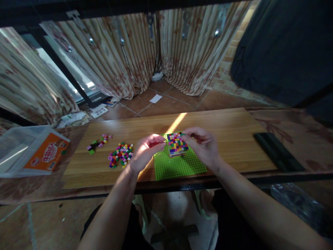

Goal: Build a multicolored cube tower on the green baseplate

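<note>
A block built of small multicoloured toy bricks stands on a green studded baseplate, towards its far side. At the block's left edge is my left hand, its thumb and fingertips drawn together in a pinch. Whatever lies between those fingertips is too small to make out. My right hand closes on the block's right side, the thumb at its top edge and the fingers curled behind. Left of my left hand lies a pile of loose bricks in many colours.
A smaller group of bricks lies further left on the wooden board. A clear plastic bin with an orange label stands at the far left. A dark flat object rests at the right end. Striped curtains hang behind.
</note>
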`<state>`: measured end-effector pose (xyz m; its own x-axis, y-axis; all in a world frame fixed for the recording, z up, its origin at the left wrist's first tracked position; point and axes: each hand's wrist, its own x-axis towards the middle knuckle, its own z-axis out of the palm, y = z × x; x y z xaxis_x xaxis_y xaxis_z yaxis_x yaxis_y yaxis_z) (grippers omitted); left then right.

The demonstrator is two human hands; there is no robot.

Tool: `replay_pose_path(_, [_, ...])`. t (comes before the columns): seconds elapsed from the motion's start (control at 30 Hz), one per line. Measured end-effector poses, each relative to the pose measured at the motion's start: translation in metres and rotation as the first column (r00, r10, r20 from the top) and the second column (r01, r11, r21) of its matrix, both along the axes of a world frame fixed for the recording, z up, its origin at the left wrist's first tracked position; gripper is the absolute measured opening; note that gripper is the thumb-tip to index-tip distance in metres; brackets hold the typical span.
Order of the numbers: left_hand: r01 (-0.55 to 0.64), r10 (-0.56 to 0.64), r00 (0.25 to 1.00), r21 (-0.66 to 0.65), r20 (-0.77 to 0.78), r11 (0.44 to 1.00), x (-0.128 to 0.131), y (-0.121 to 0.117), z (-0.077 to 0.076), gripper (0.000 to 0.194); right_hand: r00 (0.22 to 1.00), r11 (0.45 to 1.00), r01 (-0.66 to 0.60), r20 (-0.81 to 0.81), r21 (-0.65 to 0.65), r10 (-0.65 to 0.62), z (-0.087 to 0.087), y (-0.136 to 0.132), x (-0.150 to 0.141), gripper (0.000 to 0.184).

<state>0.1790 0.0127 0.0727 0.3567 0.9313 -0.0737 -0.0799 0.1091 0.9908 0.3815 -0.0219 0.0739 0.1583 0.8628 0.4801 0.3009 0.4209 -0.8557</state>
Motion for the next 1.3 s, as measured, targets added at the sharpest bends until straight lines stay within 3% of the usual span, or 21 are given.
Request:
replay_pose_path(0.1, [-0.015, 0.015, 0.999, 0.005, -0.031, 1.000, 0.001, -0.001, -0.002, 0.017, 1.000, 0.999, -0.030, 0.000, 0.014, 0.030, 0.001, 0.000, 0.002, 0.013])
replay_pose_path(0.2, [-0.017, 0.017, 0.998, -0.008, -0.056, 1.000, 0.002, -0.002, -0.001, 0.017, 0.979, 0.997, -0.069, 0.196, 0.046, 0.059, 0.005, -0.002, 0.002, 0.019])
replay_pose_path(0.3, [-0.014, 0.013, 0.997, -0.021, -0.074, 1.000, 0.003, -0.002, 0.001, 0.019, 0.905, 0.986, -0.128, 0.420, 0.106, 0.073, 0.006, -0.004, 0.002, 0.021])
replay_pose_path(0.47, [0.015, -0.018, 0.993, -0.022, -0.119, 1.000, 0.005, -0.002, 0.000, 0.017, 0.841, 0.964, -0.148, 0.542, 0.221, 0.005, 0.002, -0.005, -0.002, 0.017])
replay_pose_path(0.6, [0.036, -0.038, 0.987, -0.016, -0.155, 0.999, 0.007, -0.002, -0.002, 0.017, 0.835, 0.962, -0.139, 0.550, 0.234, -0.013, -0.001, -0.006, -0.009, 0.015])
replay_pose_path(0.93, [0.083, -0.084, 0.984, -0.017, -0.157, 0.996, 0.009, -0.002, -0.002, 0.021, 0.908, 0.991, -0.044, 0.418, 0.127, -0.013, -0.015, -0.003, -0.020, 0.011])
replay_pose_path(1.3, [0.089, -0.084, 0.983, 0.025, -0.164, 0.996, 0.013, -0.002, -0.004, 0.023, 0.937, 0.993, -0.001, 0.348, 0.117, -0.040, -0.016, -0.003, -0.022, 0.013])
